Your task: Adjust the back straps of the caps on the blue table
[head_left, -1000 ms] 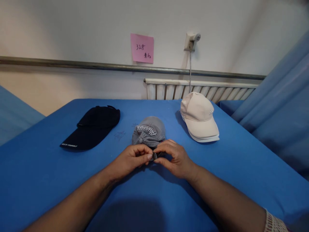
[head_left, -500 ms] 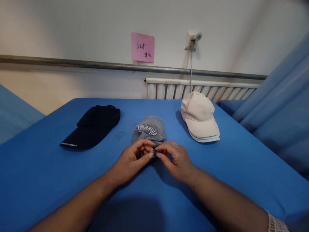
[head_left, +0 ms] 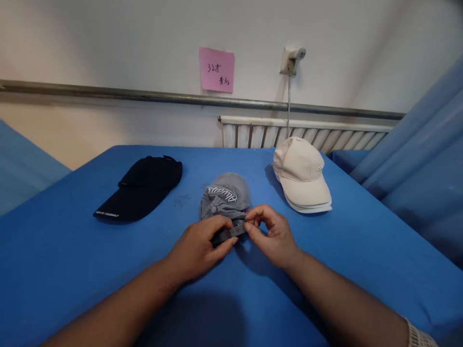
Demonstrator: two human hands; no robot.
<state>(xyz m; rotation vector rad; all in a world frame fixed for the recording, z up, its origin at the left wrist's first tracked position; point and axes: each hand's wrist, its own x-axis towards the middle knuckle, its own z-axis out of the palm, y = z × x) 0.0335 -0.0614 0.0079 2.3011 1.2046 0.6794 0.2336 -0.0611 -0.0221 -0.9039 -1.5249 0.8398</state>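
Note:
A grey cap [head_left: 231, 188] with white "Always" lettering lies on the blue-covered table, its back strap [head_left: 237, 230] facing me. Fingers and thumb of my left hand [head_left: 202, 243] are closed on the strap at its left part, near a small buckle. My right hand [head_left: 271, 236] pinches the strap farther right between thumb and forefinger. The strap is partly hidden behind my left fingers. The crown looks crumpled near the button on top.
On the left lies a black cap [head_left: 144, 188] with white text on its brim. Stacked pale caps [head_left: 302, 168] sit at the right. Behind stand a radiator [head_left: 260, 134] and a metal rail [head_left: 144, 95]. A blue curtain [head_left: 415, 154] hangs at the right.
My right hand has shifted right along the strap, apart from my left hand, and more of the strap shows between them. My left hand has stretched its grip over the buckle area.

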